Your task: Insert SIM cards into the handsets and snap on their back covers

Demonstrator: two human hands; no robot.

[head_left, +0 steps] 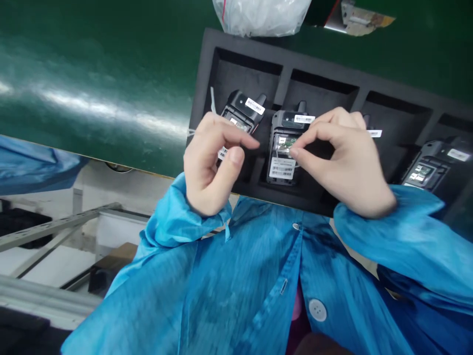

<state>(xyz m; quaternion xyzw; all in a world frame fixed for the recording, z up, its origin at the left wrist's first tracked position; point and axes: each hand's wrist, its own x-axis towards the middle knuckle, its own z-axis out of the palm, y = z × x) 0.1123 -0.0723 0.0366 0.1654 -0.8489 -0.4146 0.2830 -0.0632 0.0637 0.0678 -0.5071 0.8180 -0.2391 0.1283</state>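
Observation:
A black foam tray (284, 76) with several slots lies on a green belt (92, 84). Black handheld devices with white barcode labels rest in the slots. My right hand (343, 162) hovers over the second device (284, 153), thumb and forefinger pinched at its open back near a clear film. My left hand (210, 162) is over the first device (242, 113), its thumb and forefinger nearly closed; I cannot tell whether anything is between them. Blue smock sleeves cover both wrists.
A clear plastic bag (260, 15) lies beyond the tray's far edge. Another device (428, 167) sits in a slot at the right. Below the belt's near edge are metal frame rails (48, 229) and the floor.

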